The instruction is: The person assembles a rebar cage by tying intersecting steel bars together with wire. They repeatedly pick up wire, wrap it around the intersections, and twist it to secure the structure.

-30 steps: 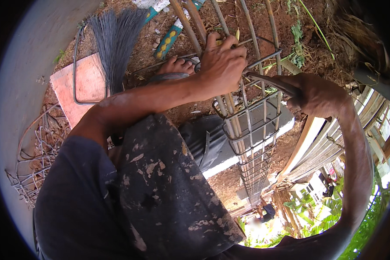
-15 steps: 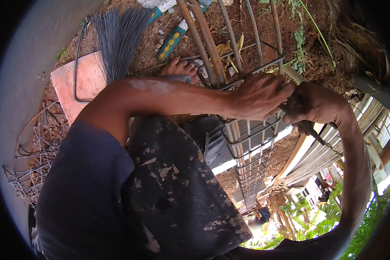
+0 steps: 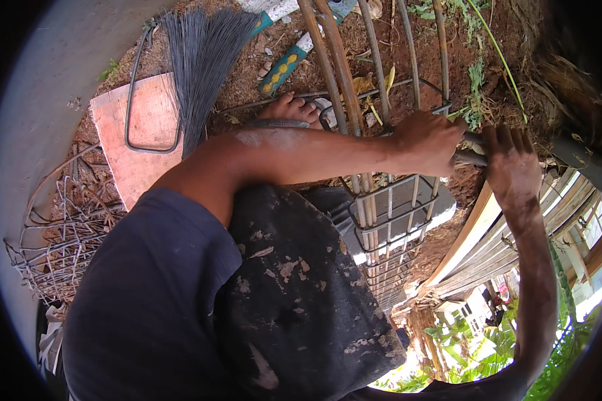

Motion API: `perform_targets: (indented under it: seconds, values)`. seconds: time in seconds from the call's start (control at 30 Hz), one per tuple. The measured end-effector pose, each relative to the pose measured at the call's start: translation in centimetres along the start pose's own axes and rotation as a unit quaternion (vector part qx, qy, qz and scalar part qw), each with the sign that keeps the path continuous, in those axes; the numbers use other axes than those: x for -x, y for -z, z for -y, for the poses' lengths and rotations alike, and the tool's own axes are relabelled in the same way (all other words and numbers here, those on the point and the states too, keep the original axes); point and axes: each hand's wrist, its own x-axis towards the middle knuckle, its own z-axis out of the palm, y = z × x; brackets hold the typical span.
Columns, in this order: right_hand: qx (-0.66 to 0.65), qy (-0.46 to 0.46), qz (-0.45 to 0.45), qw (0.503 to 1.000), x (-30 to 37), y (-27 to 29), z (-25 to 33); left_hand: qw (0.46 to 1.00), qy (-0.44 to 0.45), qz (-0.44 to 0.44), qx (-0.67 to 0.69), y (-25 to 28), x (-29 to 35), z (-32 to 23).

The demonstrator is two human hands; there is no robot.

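A long cage of steel reinforcing bars (image 3: 381, 194) with square stirrups runs in front of me. My left hand (image 3: 429, 142) is closed at the cage's right side, over a corner of a stirrup (image 3: 441, 109). What its fingers hold is hidden. My right hand (image 3: 513, 164) is just to the right, fingers wrapped round a dark metal hand tool (image 3: 473, 159) that looks like pincers. Two dark bars of the tool show between the hands; its jaws cannot be made out.
At upper left, a bundle of dark tie wires (image 3: 204, 63) lies over a reddish board (image 3: 140, 113) beside a bent stirrup (image 3: 128, 110). Piled stirrups (image 3: 67, 240) are at far left, by a grey wall (image 3: 47, 100). My bare foot (image 3: 291, 110) is beside the cage.
My right hand has turned and moved up, and now sits slightly apart from the left. The tool has swung from pointing down-right to lying between the hands. My left hand has shifted slightly right.
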Motion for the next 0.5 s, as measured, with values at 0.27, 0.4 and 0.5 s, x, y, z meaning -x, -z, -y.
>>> perform_targets:
  seconds: [0.27,0.4,0.5]
  values:
    - [-0.501,-0.179,0.319,0.784,3.8,2.6,5.3,0.933,-0.283,-0.188,-0.119,-5.0,6.4,0.5]
    - [-0.729,-0.281,0.426,0.458,3.6,3.9,6.5,0.931,-0.309,-0.183,-0.067,-5.6,6.7,0.9]
    - [-0.761,-0.239,0.429,0.424,3.3,3.6,5.1,0.934,-0.283,-0.214,-0.035,-6.0,6.7,0.5]
